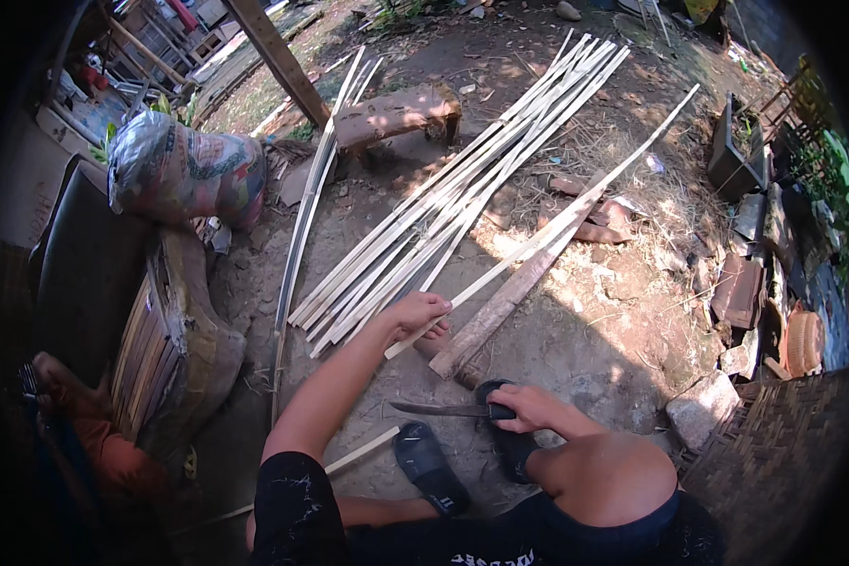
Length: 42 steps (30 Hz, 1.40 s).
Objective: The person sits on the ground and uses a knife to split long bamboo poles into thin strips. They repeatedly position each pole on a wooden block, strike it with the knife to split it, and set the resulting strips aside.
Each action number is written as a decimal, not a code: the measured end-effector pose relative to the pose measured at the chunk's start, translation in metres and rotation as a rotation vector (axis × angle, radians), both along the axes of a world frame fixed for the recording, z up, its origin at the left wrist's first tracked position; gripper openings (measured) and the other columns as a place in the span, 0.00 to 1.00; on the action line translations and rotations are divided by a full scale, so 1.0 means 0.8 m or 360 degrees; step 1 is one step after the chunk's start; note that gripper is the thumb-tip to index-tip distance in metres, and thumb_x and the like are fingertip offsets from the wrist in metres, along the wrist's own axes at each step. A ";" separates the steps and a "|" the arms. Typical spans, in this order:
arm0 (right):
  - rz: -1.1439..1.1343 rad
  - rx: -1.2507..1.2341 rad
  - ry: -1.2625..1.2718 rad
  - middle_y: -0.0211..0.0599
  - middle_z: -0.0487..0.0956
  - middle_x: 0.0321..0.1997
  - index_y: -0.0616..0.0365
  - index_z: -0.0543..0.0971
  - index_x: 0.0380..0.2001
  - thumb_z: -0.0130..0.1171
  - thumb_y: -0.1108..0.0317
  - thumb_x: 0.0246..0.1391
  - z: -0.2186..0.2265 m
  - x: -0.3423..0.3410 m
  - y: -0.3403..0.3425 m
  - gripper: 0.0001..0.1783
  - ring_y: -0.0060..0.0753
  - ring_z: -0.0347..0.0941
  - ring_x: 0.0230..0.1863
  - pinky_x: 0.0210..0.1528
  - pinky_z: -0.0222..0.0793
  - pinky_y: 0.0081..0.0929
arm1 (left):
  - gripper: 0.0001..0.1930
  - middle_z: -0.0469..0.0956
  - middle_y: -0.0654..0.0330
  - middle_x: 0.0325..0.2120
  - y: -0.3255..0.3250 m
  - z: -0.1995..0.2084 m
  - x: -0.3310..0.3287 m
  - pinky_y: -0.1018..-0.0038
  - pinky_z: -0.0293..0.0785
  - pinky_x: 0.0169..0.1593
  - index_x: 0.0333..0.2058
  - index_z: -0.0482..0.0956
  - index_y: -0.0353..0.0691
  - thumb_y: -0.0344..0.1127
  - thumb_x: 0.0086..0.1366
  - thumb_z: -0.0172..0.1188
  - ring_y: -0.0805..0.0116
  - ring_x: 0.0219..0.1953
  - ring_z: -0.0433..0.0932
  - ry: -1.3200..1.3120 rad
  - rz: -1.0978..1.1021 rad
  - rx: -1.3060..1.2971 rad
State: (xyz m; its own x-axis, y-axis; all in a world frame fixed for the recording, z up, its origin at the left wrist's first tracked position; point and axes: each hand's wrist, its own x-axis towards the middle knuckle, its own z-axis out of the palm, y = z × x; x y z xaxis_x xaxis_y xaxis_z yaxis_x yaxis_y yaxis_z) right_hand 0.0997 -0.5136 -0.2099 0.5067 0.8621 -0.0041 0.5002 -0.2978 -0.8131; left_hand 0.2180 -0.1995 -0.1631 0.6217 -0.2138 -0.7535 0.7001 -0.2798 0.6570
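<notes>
Clock directions taken from the middle of the view, 12 at its top. Left hand (420, 316), just below the middle: fingers bent, thumb pressed in, little gap left, gripping a pale strip (500, 268) close to its near end. Strip runs out from the hand toward between 1 and 2 o'clock, passing over or along a board (486, 332) that slants the same general way; contact between the two cannot be told. Right hand (528, 407), between 4 and 5 o'clock: curled round the dark handle of a knife (443, 409), blade lying toward 9 o'clock, apart from the strip in this view. A pile (472, 179) of similar strips, some crossing, spreads on the ground at 1 o'clock, its near ends beside the left forearm. Narrow bundle (302, 217) at 10 o'clock, its upper part beside a low bench (396, 111) at 12. Farther out at 10, a bulging sack (189, 170). Dark trough (736, 151) at 2; basket (804, 340) at 3; stone (706, 410) at 4. Dark sandals (431, 467) on both feet, at 5 and 6 o'clock. Sunlit patches on the soil right of the board.
</notes>
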 end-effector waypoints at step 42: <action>-0.1096 0.0262 0.1851 0.35 0.78 0.24 0.67 0.74 0.45 0.48 0.69 0.65 -0.033 0.011 0.024 0.12 0.26 0.75 0.22 0.26 0.72 0.26 | 0.15 0.82 0.44 0.38 -0.247 -0.120 0.086 0.55 0.77 0.50 0.40 0.81 0.36 0.43 0.67 0.56 0.44 0.44 0.81 -0.1119 0.0090 0.0550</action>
State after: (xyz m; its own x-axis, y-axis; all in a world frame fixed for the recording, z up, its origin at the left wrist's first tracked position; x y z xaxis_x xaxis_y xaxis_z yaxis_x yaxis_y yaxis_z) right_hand 0.1088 -0.4944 -0.2359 0.6051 0.4700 -0.6426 -0.7020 -0.0658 -0.7092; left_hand 0.2865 -0.3972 -0.2592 0.9804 0.0071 -0.1968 0.1711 -0.5254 0.8335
